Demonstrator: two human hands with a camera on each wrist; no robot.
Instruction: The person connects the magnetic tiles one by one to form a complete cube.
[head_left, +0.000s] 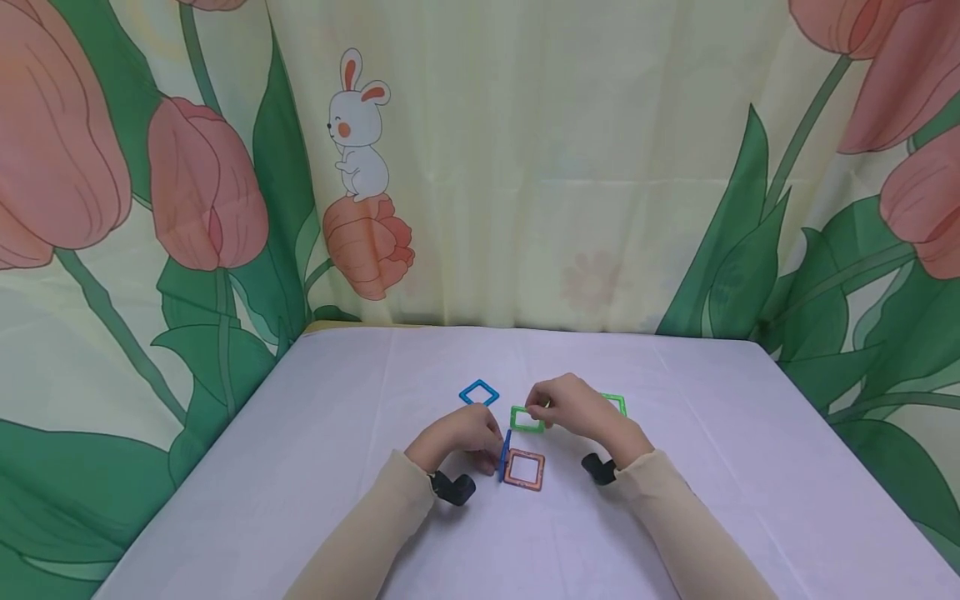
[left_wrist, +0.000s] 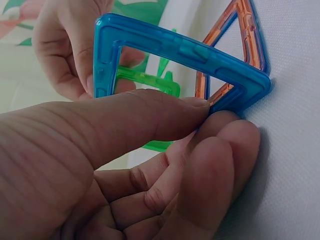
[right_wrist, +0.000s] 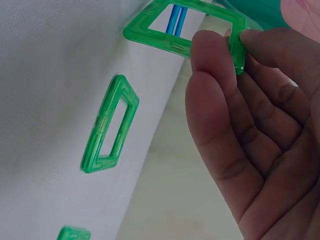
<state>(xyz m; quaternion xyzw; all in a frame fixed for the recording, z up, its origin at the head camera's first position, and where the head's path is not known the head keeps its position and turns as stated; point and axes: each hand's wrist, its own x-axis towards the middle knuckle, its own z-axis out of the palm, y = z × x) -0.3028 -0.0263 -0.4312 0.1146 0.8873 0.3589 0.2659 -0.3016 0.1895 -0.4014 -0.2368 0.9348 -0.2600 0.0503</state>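
Left hand [head_left: 463,435] first: I've got a blue frame [left_wrist: 180,48] pinched between thumb and fingers, standing upright, just beside the orange frame [head_left: 542,472] on the middle stretch of the tabletop [head_left: 720,417]! Across from it, my right hand [head_left: 579,406] has a green frame [right_wrist: 160,40] nipped by one end; whether its far corner touches down, I can't tell. Out towards the far edge, a second green frame [right_wrist: 101,125] lies flat, right of that hand, and a blue diamond-shaped frame [head_left: 489,387] sits between my left hand and that edge.
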